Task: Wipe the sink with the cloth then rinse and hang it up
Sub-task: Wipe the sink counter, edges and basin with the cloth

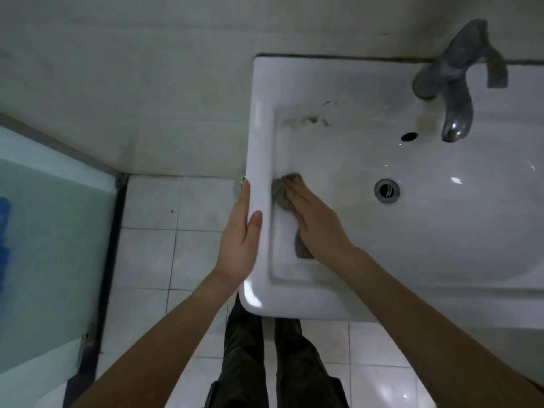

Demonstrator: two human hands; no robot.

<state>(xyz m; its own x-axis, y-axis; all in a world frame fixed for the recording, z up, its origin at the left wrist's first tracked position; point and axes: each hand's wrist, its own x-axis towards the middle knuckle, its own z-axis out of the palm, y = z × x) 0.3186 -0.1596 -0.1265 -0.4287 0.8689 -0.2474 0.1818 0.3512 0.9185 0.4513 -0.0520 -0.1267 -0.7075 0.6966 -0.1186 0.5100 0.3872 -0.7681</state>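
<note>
Item: cloth (279,195), grey, soft, limp, probably wet. It lies on the sink (259,142) ledge under my flat right hand (315,225). I'd pinch the bunched end. My left hand (240,242) lies flat, bracing the rim.

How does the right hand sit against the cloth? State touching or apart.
Touching. The head view shows the right hand pressed flat on the grey cloth inside the sink, cloth showing past its fingertips and beneath its wrist.

A single head-worn camera looks steeply down from close above, the sink (259,142) toward two o'clock, floor tiles (147,254) toward eight o'clock.
</note>
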